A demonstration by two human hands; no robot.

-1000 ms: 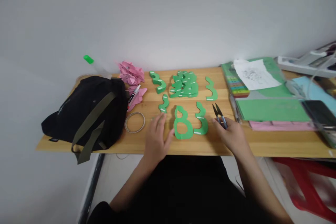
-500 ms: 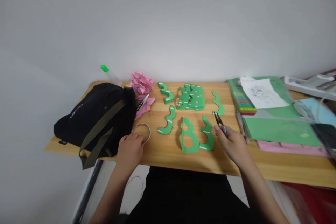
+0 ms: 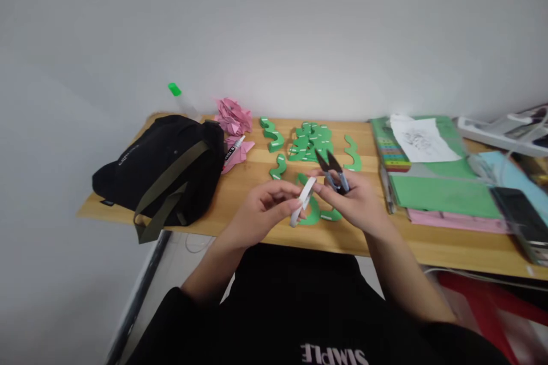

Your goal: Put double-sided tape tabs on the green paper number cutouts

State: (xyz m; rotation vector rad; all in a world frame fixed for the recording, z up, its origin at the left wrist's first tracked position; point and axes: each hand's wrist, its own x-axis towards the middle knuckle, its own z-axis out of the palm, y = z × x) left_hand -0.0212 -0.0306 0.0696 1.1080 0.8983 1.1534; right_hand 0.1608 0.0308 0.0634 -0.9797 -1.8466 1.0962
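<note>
Between thumb and fingers my left hand (image 3: 269,208) pinches a narrow white roll of tape (image 3: 305,197), held up on edge over the desk. My right hand (image 3: 359,199) is closed round dark-bladed thread snips (image 3: 334,170), blades pointing up and away. Its thumb and fingertip meet the tape roll's upper edge. Below the hands lie wavy green paper cutouts, one partly covered (image 3: 314,215) and another beside it (image 3: 331,215). Farther back, a pile of green cutouts (image 3: 317,140) bears short white strips. Single cutouts lie left (image 3: 278,167) and right (image 3: 353,157).
A black bag (image 3: 166,171) fills the desk's left end. Crumpled pink paper (image 3: 233,117) and a glue tube (image 3: 233,148) lie beside it. At right are green folders (image 3: 440,194), a sketched white sheet (image 3: 422,140), a phone (image 3: 520,217) and a white power strip (image 3: 492,131).
My left hand has lifted the tape roll off the desk and carried it right, to the middle. My right hand has moved left with the snips, meeting the roll. The view has shifted slightly.
</note>
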